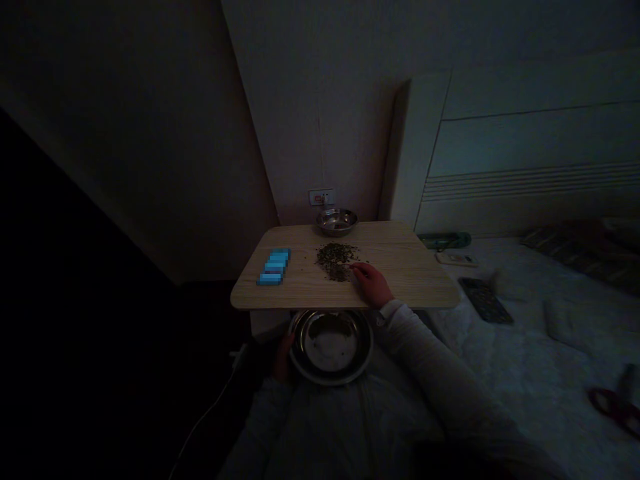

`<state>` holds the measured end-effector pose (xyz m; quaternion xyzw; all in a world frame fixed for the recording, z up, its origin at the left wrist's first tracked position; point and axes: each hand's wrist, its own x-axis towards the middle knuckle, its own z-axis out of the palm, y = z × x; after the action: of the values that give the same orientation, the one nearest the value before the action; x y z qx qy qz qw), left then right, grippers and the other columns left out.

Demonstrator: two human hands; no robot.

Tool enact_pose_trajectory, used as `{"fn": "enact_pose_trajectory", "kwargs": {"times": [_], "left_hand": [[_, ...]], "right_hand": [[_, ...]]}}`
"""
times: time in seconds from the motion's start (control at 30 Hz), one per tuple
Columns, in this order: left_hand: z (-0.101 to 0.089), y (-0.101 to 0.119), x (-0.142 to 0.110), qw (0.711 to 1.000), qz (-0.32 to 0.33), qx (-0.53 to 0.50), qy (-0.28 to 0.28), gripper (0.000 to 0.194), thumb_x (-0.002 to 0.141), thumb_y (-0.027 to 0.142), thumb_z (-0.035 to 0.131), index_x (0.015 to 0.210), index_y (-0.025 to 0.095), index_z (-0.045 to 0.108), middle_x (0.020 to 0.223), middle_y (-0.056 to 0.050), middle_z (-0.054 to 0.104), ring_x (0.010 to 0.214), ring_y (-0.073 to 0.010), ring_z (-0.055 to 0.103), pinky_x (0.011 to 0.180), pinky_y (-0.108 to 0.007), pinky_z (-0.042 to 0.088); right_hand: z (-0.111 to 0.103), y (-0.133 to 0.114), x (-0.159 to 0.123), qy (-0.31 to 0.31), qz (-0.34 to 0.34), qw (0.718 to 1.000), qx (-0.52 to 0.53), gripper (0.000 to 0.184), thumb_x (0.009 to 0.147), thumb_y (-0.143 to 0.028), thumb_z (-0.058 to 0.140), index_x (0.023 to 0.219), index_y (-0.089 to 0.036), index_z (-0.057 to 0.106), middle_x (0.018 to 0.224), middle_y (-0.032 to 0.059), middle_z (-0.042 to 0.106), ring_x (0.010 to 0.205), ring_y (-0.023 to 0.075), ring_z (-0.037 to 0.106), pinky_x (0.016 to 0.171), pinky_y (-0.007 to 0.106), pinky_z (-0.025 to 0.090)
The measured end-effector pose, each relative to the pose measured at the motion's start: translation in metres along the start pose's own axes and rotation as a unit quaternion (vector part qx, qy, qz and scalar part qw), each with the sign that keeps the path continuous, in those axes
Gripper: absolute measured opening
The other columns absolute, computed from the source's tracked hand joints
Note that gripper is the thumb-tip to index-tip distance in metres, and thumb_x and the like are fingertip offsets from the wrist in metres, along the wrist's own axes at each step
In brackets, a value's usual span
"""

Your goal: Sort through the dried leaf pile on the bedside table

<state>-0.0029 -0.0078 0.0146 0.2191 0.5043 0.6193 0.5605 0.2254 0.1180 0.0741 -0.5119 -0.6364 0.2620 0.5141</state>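
Observation:
On a small wooden-topped table point(400, 257) lies a loose pile of small dark dried bits point(336, 255), with a finer greyish heap point(338, 273) on its near side. My right hand point(371, 283) rests at the right edge of this pile, thumb and fingertips pinched together; whatever is between them is too small to make out. Below the table's front edge, a wide shiny metal basin point(330, 377) sits at my lap. My left hand point(283, 357) grips its left rim, dim in the shadow. A smaller metal bowl point(337, 228) stands at the table's back edge.
A phone with a lit screen point(275, 267) lies on the table's left side. A wall socket point(321, 197) is behind the bowl. On the bed point(520, 360) at right are a dark patterned phone-like object point(485, 300) and red-handled scissors point(615, 408). A white cable point(205, 413) hangs at left.

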Motion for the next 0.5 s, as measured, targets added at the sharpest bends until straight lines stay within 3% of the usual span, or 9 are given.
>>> {"fn": "enact_pose_trajectory", "kwargs": {"times": [0.13, 0.27, 0.5], "left_hand": [[0.0021, 0.0011, -0.0008, 1.0, 0.016, -0.002, -0.022, 0.027, 0.052, 0.046, 0.071, 0.063, 0.021, 0.07, 0.084, -0.008, 0.075, 0.115, -0.0336, 0.054, 0.104, -0.045, 0.034], [0.0032, 0.0007, -0.0015, 0.999, -0.017, -0.018, -0.034, 0.033, 0.047, 0.049, 0.073, 0.064, 0.02, 0.07, 0.085, -0.009, 0.075, 0.115, -0.0362, 0.054, 0.103, -0.046, 0.035], [0.0046, 0.0044, -0.0035, 1.0, -0.006, 0.011, 0.005, 0.026, 0.048, 0.045, 0.071, 0.06, 0.021, 0.07, 0.08, -0.007, 0.075, 0.115, -0.0363, 0.054, 0.105, -0.046, 0.033]], "right_hand": [[0.0007, 0.0016, 0.0001, -0.005, -0.004, 1.0, -0.004, 0.023, 0.08, -0.033, 0.052, 0.087, -0.022, 0.071, 0.096, 0.0062, 0.07, 0.092, 0.0194, 0.061, 0.088, 0.038, 0.046], [0.0003, 0.0019, 0.0003, -0.014, 0.0, 1.0, -0.008, 0.023, 0.079, -0.033, 0.054, 0.087, -0.021, 0.071, 0.095, 0.0069, 0.07, 0.091, 0.0202, 0.062, 0.087, 0.038, 0.046], [-0.0012, 0.002, -0.0002, -0.021, -0.009, 1.0, 0.002, 0.022, 0.079, -0.033, 0.054, 0.088, -0.023, 0.071, 0.094, 0.0054, 0.07, 0.09, 0.0192, 0.062, 0.086, 0.037, 0.047]]}}
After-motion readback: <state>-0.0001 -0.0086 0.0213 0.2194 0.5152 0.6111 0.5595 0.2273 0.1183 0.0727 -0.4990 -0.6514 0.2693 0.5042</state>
